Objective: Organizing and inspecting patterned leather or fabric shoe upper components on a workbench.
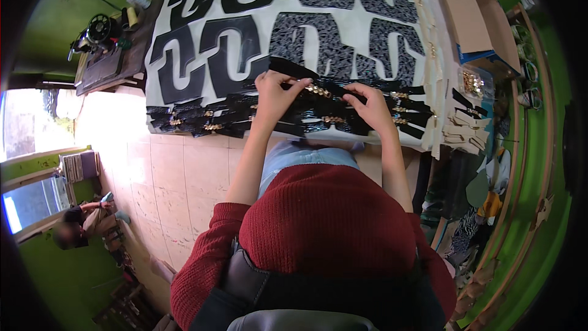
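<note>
A black strap with a gold chain ornament (319,90) is stretched between my two hands above the near part of the table. My left hand (277,91) is closed on its left end, thumb beside the gold links. At the strap's other end my right hand (369,105) pinches it between thumb and fingers. A plain black piece (291,67) sticks up just beyond my left fingers; whether it belongs to the strap I cannot tell. Beneath and around my hands lie several shiny black straps with gold ornaments (213,127), in overlapping rows along the table's near edge.
U-shaped cut pieces, plain black (229,30) and grey-patterned (312,27), lie on the white-covered table (264,24). Cream straps (465,133), a bag of gold parts (473,83) and a cardboard box (478,15) are at right. A sewing machine (101,29) stands left; a person (86,220) sits lower left.
</note>
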`<state>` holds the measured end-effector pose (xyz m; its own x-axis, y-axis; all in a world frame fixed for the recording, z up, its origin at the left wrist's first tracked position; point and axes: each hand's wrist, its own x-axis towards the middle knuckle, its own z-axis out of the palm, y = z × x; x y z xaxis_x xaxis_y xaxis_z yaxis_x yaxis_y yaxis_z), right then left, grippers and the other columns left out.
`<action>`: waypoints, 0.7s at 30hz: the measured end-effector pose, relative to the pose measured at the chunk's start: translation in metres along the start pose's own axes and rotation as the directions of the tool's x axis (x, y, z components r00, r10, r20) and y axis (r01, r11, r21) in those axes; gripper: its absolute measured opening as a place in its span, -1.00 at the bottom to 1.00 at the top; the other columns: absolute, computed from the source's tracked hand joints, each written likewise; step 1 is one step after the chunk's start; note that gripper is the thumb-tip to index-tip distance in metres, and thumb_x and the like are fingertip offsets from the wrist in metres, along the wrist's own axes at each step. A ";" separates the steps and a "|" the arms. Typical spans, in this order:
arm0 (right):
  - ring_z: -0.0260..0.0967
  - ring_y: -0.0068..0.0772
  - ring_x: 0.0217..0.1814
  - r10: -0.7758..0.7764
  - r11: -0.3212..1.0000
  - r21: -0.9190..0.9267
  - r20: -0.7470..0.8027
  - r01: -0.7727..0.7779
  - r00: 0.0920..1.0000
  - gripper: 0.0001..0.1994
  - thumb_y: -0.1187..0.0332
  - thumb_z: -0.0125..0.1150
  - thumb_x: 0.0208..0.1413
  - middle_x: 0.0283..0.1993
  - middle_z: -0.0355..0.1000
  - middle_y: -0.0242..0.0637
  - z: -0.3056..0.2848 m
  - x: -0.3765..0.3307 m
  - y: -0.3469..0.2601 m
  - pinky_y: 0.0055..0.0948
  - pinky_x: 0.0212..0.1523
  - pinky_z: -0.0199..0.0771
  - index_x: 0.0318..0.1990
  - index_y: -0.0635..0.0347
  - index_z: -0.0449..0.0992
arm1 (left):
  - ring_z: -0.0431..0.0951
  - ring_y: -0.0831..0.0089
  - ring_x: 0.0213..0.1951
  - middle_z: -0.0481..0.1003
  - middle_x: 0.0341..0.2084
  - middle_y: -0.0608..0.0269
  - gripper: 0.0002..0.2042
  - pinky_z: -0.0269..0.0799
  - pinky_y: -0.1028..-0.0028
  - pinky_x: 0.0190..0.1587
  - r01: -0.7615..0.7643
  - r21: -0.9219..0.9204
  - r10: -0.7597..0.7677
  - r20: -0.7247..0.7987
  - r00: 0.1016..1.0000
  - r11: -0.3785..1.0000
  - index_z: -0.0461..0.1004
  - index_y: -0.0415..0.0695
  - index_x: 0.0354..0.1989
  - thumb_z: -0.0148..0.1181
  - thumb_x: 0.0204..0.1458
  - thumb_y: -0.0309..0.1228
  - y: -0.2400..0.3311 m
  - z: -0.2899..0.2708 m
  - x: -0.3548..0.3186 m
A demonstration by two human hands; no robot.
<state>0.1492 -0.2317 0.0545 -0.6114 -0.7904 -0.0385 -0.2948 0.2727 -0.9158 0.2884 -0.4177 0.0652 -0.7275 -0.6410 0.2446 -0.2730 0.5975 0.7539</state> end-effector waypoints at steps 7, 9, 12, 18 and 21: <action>0.39 -0.61 -0.53 -0.006 0.994 0.111 0.064 -0.001 0.998 -0.81 0.48 0.20 -0.06 -0.42 0.49 -0.27 0.086 0.044 -0.027 -0.61 -0.46 0.36 -0.23 0.23 0.51 | 0.49 0.53 -0.58 0.53 -0.64 0.17 -0.61 0.33 0.53 -0.45 0.362 -0.100 -0.361 0.032 0.932 0.927 0.42 -0.42 -0.48 0.34 -0.20 -0.26 -0.084 -0.082 -0.012; 0.38 -0.61 -0.56 -0.034 0.987 0.158 0.086 0.021 0.996 -0.80 0.47 0.20 -0.06 -0.43 0.48 -0.27 0.108 0.057 -0.025 -0.61 -0.49 0.35 -0.22 0.23 0.51 | 0.46 0.57 -0.55 0.53 -0.63 0.18 -0.54 0.33 0.56 -0.41 0.392 -0.156 -0.392 0.032 0.920 0.907 0.35 -0.43 -0.43 0.35 -0.21 -0.21 -0.120 -0.093 -0.017; 0.39 -0.51 -0.52 -0.057 0.998 0.030 0.118 0.054 0.991 -0.80 0.47 0.21 -0.10 -0.41 0.48 -0.23 0.132 0.070 -0.031 -0.55 -0.45 0.36 -0.25 0.22 0.51 | 0.44 0.59 -0.54 0.52 -0.64 0.18 -0.49 0.33 0.58 -0.37 0.432 -0.211 -0.441 0.006 0.897 0.877 0.29 -0.42 -0.35 0.39 -0.26 -0.23 -0.158 -0.100 -0.026; 0.39 -0.09 -0.29 -0.199 0.953 -0.227 0.029 0.201 0.980 -0.85 0.45 0.18 -0.13 -0.34 0.45 -0.15 0.157 0.080 -0.023 -0.31 -0.23 0.38 -0.34 0.21 0.51 | 0.39 0.61 -0.51 0.35 -0.16 -0.07 0.01 0.37 0.62 -0.35 0.304 -0.198 -0.355 -0.314 0.881 0.932 -0.13 -0.35 0.22 0.47 -0.40 -0.43 -0.162 -0.084 -0.036; 0.39 -0.09 -0.28 -0.216 0.946 -0.248 -0.009 0.207 0.976 -0.85 0.45 0.18 -0.13 -0.34 0.45 -0.17 0.159 0.081 -0.022 -0.32 -0.22 0.38 -0.33 0.21 0.51 | 0.40 0.36 -0.29 0.33 -0.26 0.01 0.00 0.29 0.43 -0.06 0.275 0.017 -0.254 -0.337 0.907 0.961 -0.11 -0.29 0.22 0.46 -0.44 -0.49 -0.163 -0.079 -0.037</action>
<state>0.2230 -0.3891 0.0079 -0.5398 -0.8257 0.1642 -0.5878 0.2301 -0.7756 0.4094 -0.5299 -0.0190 -0.3779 -0.8952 0.2361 -0.4737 0.4061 0.7815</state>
